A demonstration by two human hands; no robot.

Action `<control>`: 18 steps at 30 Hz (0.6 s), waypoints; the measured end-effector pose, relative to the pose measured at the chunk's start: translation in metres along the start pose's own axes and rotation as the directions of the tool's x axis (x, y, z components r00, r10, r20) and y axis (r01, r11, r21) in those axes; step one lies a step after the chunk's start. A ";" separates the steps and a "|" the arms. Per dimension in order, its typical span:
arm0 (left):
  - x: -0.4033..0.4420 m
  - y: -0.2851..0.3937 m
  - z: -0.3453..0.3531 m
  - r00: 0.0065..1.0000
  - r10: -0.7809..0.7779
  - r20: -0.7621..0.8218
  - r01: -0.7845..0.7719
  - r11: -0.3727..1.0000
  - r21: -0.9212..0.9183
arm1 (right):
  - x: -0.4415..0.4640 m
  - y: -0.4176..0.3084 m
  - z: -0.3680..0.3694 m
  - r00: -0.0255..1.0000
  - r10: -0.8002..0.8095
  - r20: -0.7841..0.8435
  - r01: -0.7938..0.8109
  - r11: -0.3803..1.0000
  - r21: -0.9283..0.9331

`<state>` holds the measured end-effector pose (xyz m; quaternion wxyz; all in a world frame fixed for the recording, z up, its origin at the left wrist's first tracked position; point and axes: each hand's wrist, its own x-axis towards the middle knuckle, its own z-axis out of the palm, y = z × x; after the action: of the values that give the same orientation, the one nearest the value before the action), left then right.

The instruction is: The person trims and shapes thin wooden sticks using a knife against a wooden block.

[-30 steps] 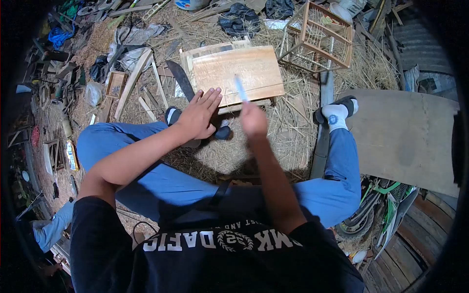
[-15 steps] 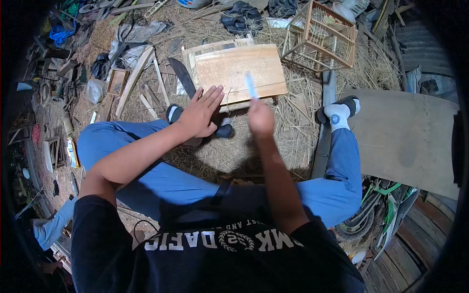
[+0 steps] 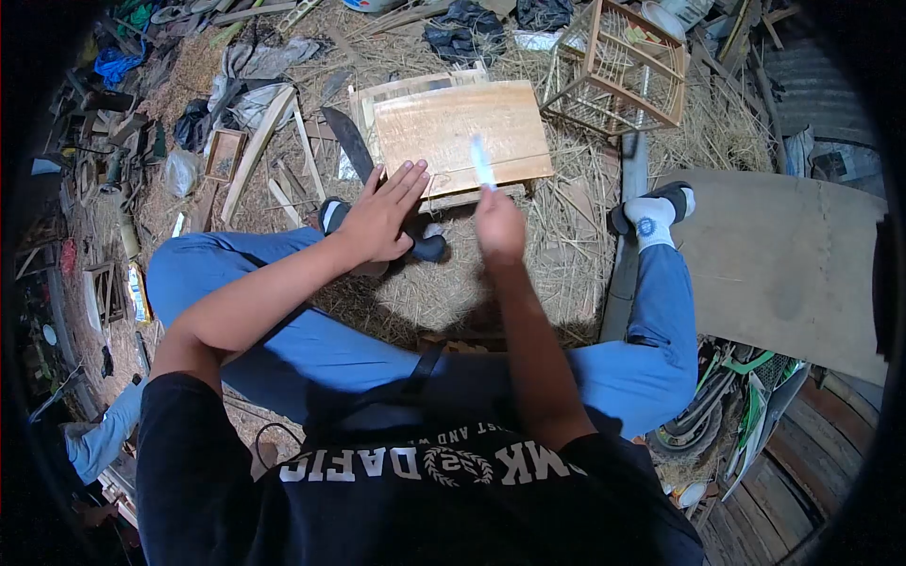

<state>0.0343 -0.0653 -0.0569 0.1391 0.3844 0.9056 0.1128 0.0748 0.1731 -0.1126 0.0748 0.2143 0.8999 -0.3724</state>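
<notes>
A pale wooden board lies on a low wooden support in front of me. My left hand rests with its fingers spread on the board's near left corner. My right hand is closed around a knife, whose light blade is blurred and points away from me over the board's near part. A thin dark line runs along the board near its front edge. Beside the board's left side lies a dark broad blade, partly hidden. Whether the knife touches the board I cannot tell.
A wooden-framed cage stands at the back right. Long wood strips and a small wooden box lie on the left. A brown sheet lies right, above a green motorbike. Part of another person shows at far left.
Compared with one second ago, my right hand and the knife are slightly farther right. My left hand stays at the board's near left corner.
</notes>
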 end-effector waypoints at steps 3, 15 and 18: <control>-0.001 0.000 0.000 1.000 0.004 -0.002 -0.004 1.000 0.005 | 0.015 0.018 -0.020 0.989 0.073 -0.128 -0.075 0.997 -0.010; -0.001 0.003 0.005 0.999 -0.032 -0.030 0.032 0.999 0.006 | 0.003 0.004 -0.003 0.988 -0.019 -0.154 0.021 1.000 0.012; -0.003 0.005 0.008 0.998 -0.033 -0.058 0.031 0.999 -0.029 | 0.019 0.014 -0.024 0.987 0.079 -0.143 -0.090 0.993 -0.077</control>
<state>0.0419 -0.0630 -0.0626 0.1198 0.3643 0.9137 0.1342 0.0648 0.2055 -0.1098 0.0361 0.2746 0.9077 -0.3152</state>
